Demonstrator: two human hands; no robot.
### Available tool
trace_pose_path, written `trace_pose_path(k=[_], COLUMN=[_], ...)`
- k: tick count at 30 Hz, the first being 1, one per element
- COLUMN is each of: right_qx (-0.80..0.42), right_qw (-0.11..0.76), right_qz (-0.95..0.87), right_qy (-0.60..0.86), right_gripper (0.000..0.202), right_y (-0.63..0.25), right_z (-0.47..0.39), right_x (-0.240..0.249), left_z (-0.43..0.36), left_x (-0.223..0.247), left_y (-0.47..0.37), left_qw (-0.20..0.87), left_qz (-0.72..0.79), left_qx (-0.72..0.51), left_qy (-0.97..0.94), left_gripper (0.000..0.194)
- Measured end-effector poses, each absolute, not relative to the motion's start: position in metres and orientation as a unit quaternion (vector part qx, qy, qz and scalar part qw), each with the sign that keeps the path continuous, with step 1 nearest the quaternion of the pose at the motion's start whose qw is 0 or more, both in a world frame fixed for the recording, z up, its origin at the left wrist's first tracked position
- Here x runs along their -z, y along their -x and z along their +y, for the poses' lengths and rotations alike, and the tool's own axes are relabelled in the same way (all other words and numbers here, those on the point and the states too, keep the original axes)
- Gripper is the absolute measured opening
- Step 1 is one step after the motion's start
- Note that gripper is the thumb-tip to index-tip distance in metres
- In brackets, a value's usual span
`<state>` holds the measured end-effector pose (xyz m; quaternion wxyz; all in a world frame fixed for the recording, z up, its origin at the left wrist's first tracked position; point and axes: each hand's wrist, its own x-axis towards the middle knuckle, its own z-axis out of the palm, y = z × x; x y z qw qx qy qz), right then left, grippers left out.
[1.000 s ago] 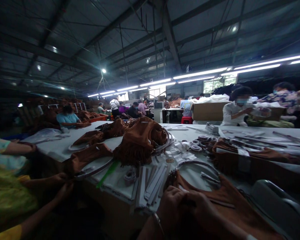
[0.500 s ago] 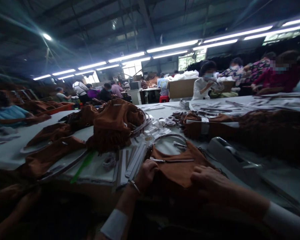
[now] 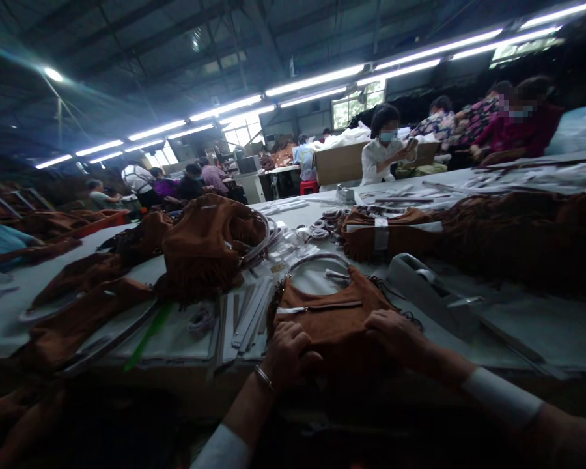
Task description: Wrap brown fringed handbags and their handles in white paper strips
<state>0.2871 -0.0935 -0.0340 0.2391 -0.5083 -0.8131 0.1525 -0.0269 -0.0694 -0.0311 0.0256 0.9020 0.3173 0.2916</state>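
A brown suede handbag (image 3: 322, 322) lies at the table's near edge, its zipped side up and its wrapped curved handle (image 3: 317, 258) pointing away from me. White wrapping covers the zipper's left end. My left hand (image 3: 290, 355) is closed on the bag's near left edge, fingers on top and thumb to the right. On the near right side, my right hand (image 3: 395, 335) grips the bag with bent fingers; its thumb is hidden. The underside of the bag falls into shadow.
A tape dispenser (image 3: 415, 286) stands right of the bag. Flat pale strips (image 3: 249, 316) and a green strip (image 3: 146, 339) lie left. More brown bags (image 3: 200, 241) are piled behind. Another person's forearms (image 3: 19, 417) show at lower left; several people sit across the table.
The view has shifted, so the scene sits further left. My left hand has moved nearer along the bag's edge, and its top now lies flatter. Both hands stay on the bag.
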Motion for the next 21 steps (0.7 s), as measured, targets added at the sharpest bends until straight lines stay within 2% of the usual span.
trace_pose_path(k=[5,9,12,17,21], right_qx=[-0.295,-0.377,-0.367,-0.368,-0.4], right_qw=[0.333,0.33,0.317,0.327,0.328], right_qz=[-0.73,-0.676,-0.678,-0.671,-0.662], right_qy=[0.519,0.54,0.552,0.555,0.542], right_gripper=[0.035,0.046,0.048,0.049,0.047], right_y=[-0.29,-0.289,-0.287,-0.288,-0.293], right_z=[-0.086,-0.077,-0.072,-0.073,-0.075], right_x=[0.049,0.062,0.066,0.062,0.065], left_z=[-0.051,-0.06,-0.078,-0.093,-0.089], left_x=[0.047,0.03,0.017,0.015,0.013], left_y=[0.023,0.006,-0.023,-0.065,-0.073], left_qw=[0.016,-0.01,-0.013,0.014,0.051], left_qz=[0.369,0.432,0.409,0.345,0.349], left_qx=[-0.264,-0.215,-0.222,-0.181,-0.142], left_qy=[-0.891,-0.876,-0.885,-0.921,-0.925], left_gripper=[0.052,0.037,0.017,0.032,0.033])
